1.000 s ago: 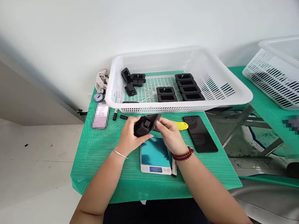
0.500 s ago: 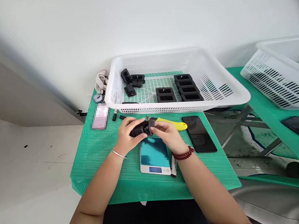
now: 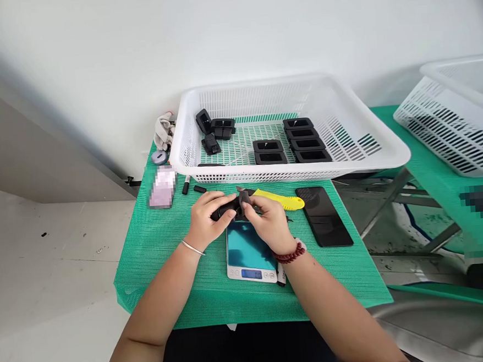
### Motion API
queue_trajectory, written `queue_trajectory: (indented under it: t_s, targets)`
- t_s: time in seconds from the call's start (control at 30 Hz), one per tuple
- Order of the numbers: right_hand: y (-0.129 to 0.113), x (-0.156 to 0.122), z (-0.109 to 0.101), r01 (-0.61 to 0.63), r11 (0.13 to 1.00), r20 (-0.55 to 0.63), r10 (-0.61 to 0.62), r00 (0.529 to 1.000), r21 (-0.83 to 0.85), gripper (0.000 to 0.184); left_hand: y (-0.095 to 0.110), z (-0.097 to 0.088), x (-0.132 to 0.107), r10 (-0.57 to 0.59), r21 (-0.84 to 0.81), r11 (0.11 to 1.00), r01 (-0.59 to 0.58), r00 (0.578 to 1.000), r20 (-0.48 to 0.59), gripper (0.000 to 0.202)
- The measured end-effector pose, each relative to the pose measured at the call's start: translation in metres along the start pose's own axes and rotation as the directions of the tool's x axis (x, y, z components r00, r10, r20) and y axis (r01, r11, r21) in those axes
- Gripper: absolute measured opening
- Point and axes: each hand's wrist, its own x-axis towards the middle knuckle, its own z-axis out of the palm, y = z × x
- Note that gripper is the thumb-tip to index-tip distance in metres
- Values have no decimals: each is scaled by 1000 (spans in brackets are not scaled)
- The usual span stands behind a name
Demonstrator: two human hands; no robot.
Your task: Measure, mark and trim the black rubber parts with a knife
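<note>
My left hand (image 3: 208,218) is closed round a black plastic part (image 3: 226,208), with the thumb along its near side. From the right, my right hand (image 3: 268,218) pinches a dark piece (image 3: 244,198) at that part's right end; whether the two are joined I cannot tell. Both hands are just above the far edge of a small digital scale (image 3: 250,246), whose display seems to read 0.0. A yellow utility knife (image 3: 283,200) lies behind my right hand. Partly under my right wrist is a white marker (image 3: 281,276).
A white plastic basket (image 3: 294,172) holding several black parts (image 3: 305,143) stands at the back. To the right lies a black phone (image 3: 324,216). A pen cap (image 3: 199,189), another marker (image 3: 186,185) and a grey round object (image 3: 159,157) are at the left. A second basket (image 3: 449,133) stands far right.
My right hand has turned slightly and shifted a little left, with the dark piece now more upright. My left hand keeps its hold on the black part almost unmoved.
</note>
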Motion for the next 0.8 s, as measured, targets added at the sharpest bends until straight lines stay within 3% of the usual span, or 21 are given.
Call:
queue_trajectory:
  t_s: [0.1, 0.27, 0.43, 0.63, 0.8]
  targets:
    - [0, 1, -1, -93, 986, -12, 95, 995, 136, 33, 3, 1, 0, -34, -41, 999, 34, 999, -6, 33]
    - [10, 4, -5, -238, 865, 20, 256, 966, 442, 38, 2, -3, 2, -160, -81, 985, 152, 981, -107, 33]
    - [14, 4, -1, -287, 823, 188, 222, 957, 490, 35, 1, -5, 3, -161, -88, 984, 152, 981, -111, 35]
    - [15, 1, 2, -358, 727, 293, 221, 930, 586, 39, 2, -4, 2, -168, -49, 985, 163, 981, -101, 36]
    - [11, 2, -5, -371, 712, 389, 147, 909, 597, 21, 2, -4, 2, -161, -43, 987, 157, 981, -107, 34]
